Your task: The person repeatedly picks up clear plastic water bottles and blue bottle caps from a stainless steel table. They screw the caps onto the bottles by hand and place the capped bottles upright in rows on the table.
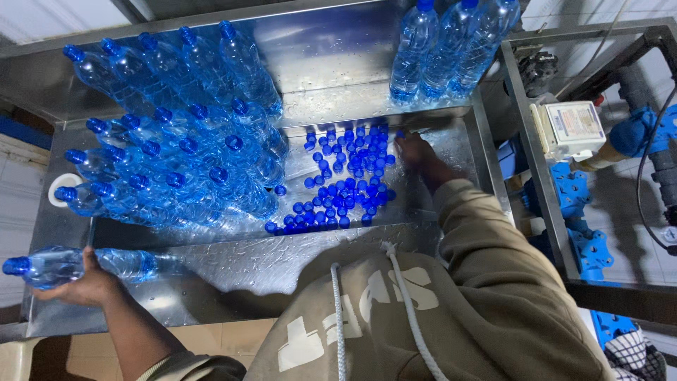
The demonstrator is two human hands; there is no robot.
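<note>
My left hand grips a capped clear-blue water bottle, held sideways over the near left rim of a wet steel trough. My right hand reaches into the trough and rests at the right edge of a heap of loose blue bottle caps; I cannot tell whether it holds a cap. A dense cluster of capped blue bottles stands on the left of the trough. Three more bottles stand at the far right corner.
A steel frame borders the trough on the right, with a white boxed device, blue fittings and dark pipes behind it. My beige hooded sleeve covers the near right of the trough.
</note>
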